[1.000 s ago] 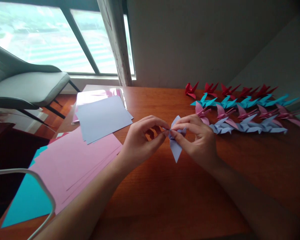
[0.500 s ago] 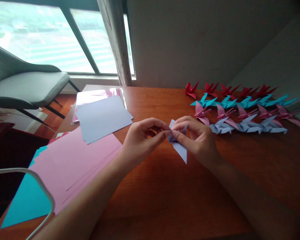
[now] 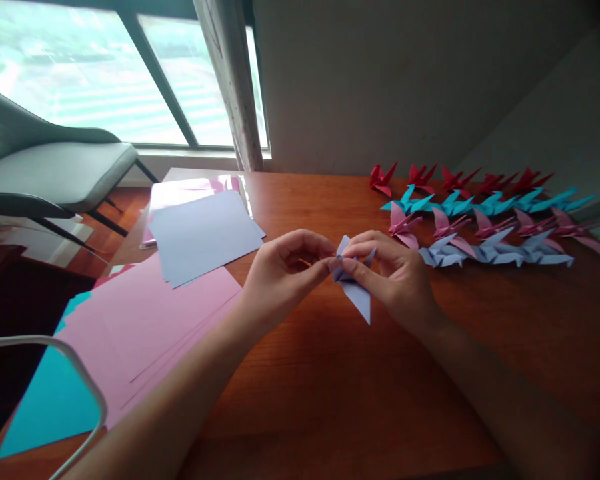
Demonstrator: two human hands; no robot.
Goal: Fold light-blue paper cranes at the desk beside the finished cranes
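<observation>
Between my two hands, above the wooden table [image 3: 290,373], is a pale lavender paper crane [image 3: 357,298] with one pointed wing hanging down toward me. My right hand [image 3: 393,273] pinches its body between thumb and fingers. On the crane's left side, the thumb and index finger of my left hand [image 3: 295,263] are closed on a small tip of it. My fingers hide much of the folded middle. Just past my right hand stands a row of finished lavender cranes [image 3: 500,252].
Behind these are rows of pink cranes [image 3: 450,228], turquoise cranes [image 3: 495,202] and red cranes [image 3: 457,180]. At left lie lavender sheets [image 3: 205,233], pink sheets [image 3: 145,320] and turquoise paper [image 3: 50,407]. A white cable [image 3: 93,387] curves at lower left; a chair [image 3: 55,167] stands near the window.
My left fingers have shifted slightly at the crane's tip, their pinch closing in a little. The crane has tipped slightly left, while my right hand keeps its grip.
</observation>
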